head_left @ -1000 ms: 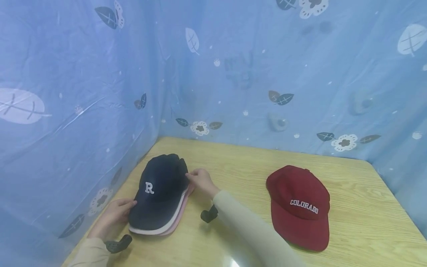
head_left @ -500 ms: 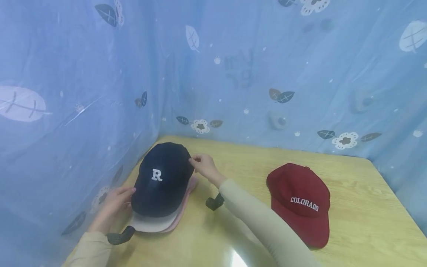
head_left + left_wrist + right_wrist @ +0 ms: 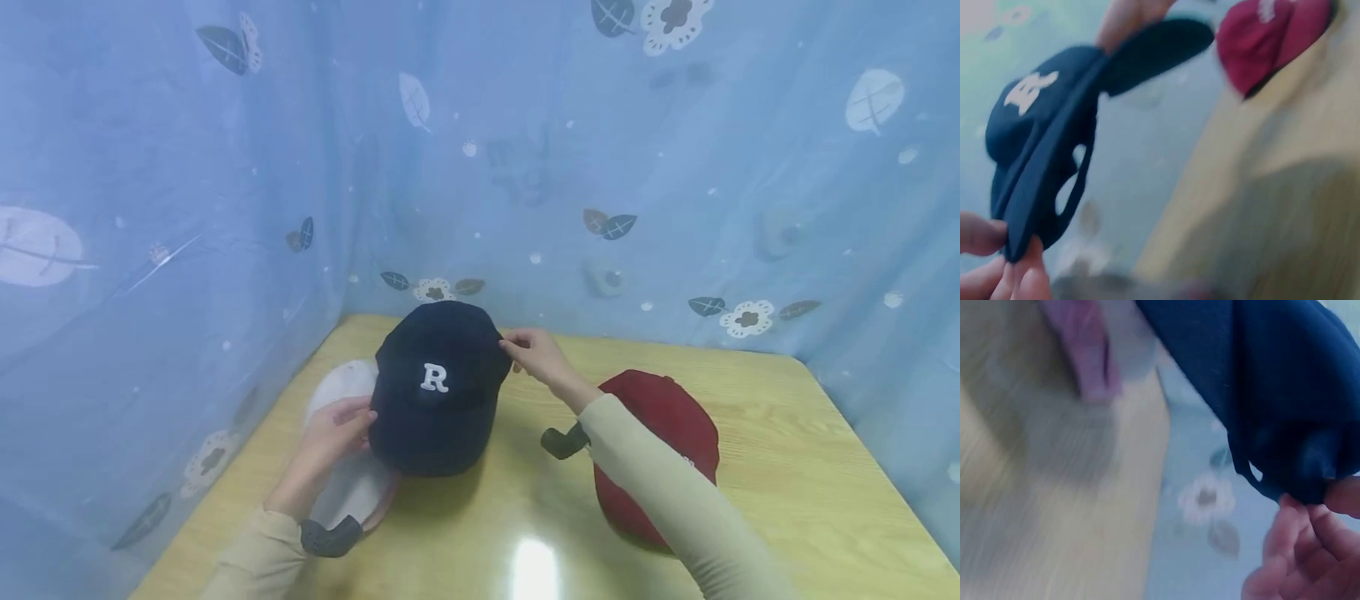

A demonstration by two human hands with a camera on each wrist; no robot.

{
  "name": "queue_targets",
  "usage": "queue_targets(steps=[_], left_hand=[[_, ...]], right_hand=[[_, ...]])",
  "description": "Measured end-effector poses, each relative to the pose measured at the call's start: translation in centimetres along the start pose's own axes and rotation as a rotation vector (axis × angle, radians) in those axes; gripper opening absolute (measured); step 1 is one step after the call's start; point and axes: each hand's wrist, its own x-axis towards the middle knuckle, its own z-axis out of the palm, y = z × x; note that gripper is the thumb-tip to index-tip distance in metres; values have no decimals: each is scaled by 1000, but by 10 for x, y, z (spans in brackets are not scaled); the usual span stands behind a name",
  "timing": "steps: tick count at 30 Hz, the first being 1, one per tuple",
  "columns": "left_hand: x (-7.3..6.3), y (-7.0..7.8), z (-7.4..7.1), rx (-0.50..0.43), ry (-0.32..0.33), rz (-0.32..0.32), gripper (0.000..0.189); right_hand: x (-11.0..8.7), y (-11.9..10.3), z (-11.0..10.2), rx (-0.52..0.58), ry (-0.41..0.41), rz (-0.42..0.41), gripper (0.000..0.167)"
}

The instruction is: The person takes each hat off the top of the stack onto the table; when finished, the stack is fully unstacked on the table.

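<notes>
A dark navy baseball cap with a white letter R hangs above the table between both hands. The left hand pinches its left edge between thumb and fingers, as the left wrist view also shows. At the cap's back right, the right hand pinches the rim near the strap opening, seen close in the right wrist view. Under and to the left of the navy cap, a white cap lies on the table over a pink cap; the left hand and navy cap partly hide them.
On the right of the wooden table lies a red cap, partly covered by the right sleeve. A blue patterned curtain closes off the back and the left side.
Both hands have lifted the navy cap off the white and pink caps and carried it to the right. The white cap's crown now shows. The red cap stays in place.
</notes>
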Motion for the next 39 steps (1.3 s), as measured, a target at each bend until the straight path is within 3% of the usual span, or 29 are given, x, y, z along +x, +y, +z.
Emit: queue_targets(steps=[4, 9, 15, 21, 27, 32, 36, 39], left_hand=[[2, -2, 36, -30, -7, -12, 34], [9, -18, 70, -64, -62, -20, 33], [26, -37, 98, 50, -179, -7, 40], [31, -52, 118, 169, -257, 41, 34], [30, -59, 127, 230, -251, 75, 34], [28, -52, 125, 334, -259, 91, 41], [26, -33, 112, 321, -268, 146, 40], [28, -14, 91, 343, -192, 219, 36]], right_hand=[[-14, 18, -28, -55, -38, 26, 21], [-22, 44, -48, -155, -46, 83, 21], [-25, 72, -63, -234, -44, 157, 18], [-30, 97, -57, -407, -8, 189, 16], [-33, 105, -49, -472, 40, 210, 19], [-34, 99, -52, -558, 54, 276, 23], [-31, 86, -55, -607, 158, 230, 23], [-23, 70, -51, -552, 257, 144, 27]])
